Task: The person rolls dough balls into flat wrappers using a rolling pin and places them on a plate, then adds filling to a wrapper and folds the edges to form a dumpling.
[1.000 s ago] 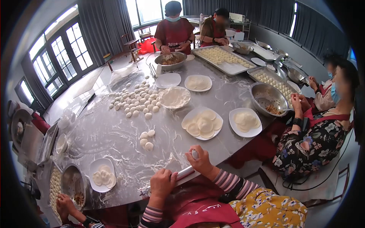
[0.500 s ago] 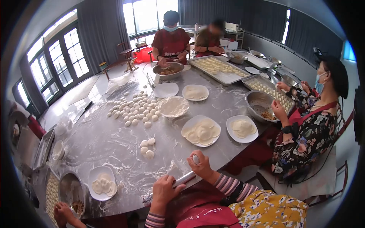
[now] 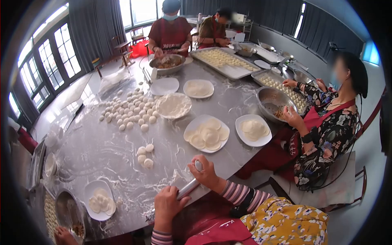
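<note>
My left hand (image 3: 168,205) is closed over a shiny metal rolling pin (image 3: 188,189) at the table's near edge, thumb along its side. My right hand (image 3: 205,172) is at the pin's other end, fingers wrapped round a grey round-ended handle (image 3: 199,165); whether it belongs to the pin cannot be made out. Just beyond lies a small group of dough balls (image 3: 145,156). Ahead to the right, a white plate (image 3: 192,128) carries flat dough wrappers (image 3: 211,136). Another plate (image 3: 94,212) with wrappers (image 3: 102,203) stands to the left.
Many dough balls (image 3: 132,107) are spread beside a flour bowl (image 3: 173,106). A person (image 3: 326,134) sits at right by a filling bowl (image 3: 274,102) and dumpling tray (image 3: 284,87). Two people work opposite. Another hand (image 3: 65,236) is at lower left. Flour streaks the table (image 3: 102,157).
The whole view has shifted, so the table appears further up and left. Both my hands keep their grips at the near edge. The right-hand person's far hand now reaches over the dumpling tray.
</note>
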`<state>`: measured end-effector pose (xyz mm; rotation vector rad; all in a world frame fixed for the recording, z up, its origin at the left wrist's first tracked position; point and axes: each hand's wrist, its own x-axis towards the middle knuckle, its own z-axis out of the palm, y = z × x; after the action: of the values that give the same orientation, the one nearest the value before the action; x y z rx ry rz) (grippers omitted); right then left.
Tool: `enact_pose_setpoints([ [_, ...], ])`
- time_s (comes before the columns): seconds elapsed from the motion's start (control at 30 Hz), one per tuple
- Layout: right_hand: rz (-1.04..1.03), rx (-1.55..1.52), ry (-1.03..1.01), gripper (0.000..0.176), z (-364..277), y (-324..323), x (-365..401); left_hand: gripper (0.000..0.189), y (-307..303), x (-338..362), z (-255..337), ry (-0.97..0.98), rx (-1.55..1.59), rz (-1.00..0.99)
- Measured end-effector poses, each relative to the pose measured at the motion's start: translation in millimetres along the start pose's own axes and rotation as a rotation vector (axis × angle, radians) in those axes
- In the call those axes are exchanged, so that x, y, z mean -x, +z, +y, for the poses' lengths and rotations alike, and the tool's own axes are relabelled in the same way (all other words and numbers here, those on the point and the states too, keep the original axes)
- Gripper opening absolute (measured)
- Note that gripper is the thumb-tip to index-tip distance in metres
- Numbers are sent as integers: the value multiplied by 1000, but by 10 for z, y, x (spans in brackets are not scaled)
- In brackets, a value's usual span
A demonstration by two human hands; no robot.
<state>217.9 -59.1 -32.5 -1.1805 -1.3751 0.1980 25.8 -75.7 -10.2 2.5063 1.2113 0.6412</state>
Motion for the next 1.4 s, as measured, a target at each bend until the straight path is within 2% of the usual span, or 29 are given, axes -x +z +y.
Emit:
enact_pose_setpoints([
  [0.2, 7, -11, -54, 21, 31, -7, 35, 41, 12, -13, 2, -3, 18, -17],
  [0.23, -2, 107, -125, 19, 141, 10, 86, 41, 5, -5, -23, -10, 3, -33],
  [0.27, 12, 103, -125, 19, 107, -3, 63, 41, 12, -11, -28, -19, 8, -30],
  [0.3, 19, 127, -253, 20, 23, -1, -5, 42, -20, -8, -26, -42, 18, -46],
  [0.33, 15, 101, -133, 19, 45, 4, 19, 42, 56, 17, -120, 29, 41, 19],
  [0.37, 17, 71, -88, 17, 49, 16, 33, 42, -10, 17, -88, 8, 55, 8],
  [0.43, 16, 123, -136, 17, 59, -28, 30, 42, 26, 45, -90, -69, 36, 39],
  [0.5, -23, 92, -119, 17, 83, -49, 35, 44, 52, 37, -116, 28, 88, 41],
  [0.53, -24, 88, -99, 16, 100, -60, 43, 44, 59, 27, -115, -26, 62, 65],
  [0.57, -27, 81, -76, 15, 117, -55, 57, 45, 65, 30, -116, -20, 75, 40],
  [0.63, -48, -34, 103, 14, 169, -61, 99, 46, 47, 54, -125, -47, 66, 19],
  [0.83, -68, -97, 229, 13, 107, -80, 98, 47, 51, 25, -116, -23, 109, -24],
  [0.87, -68, -98, 228, 13, 145, -70, 101, 48, 51, 23, -116, -21, 112, -19],
  [0.93, -28, -62, 13, 14, 231, -32, 101, 48, 52, 16, -116, -21, 114, -13],
  [1.23, -55, -137, 261, 14, 123, -83, 123, 47, 13, 14, -99, -49, 121, -30],
  [1.4, -28, -83, 161, 14, 251, -57, 139, 47, 12, 9, -116, -28, 133, -24],
])
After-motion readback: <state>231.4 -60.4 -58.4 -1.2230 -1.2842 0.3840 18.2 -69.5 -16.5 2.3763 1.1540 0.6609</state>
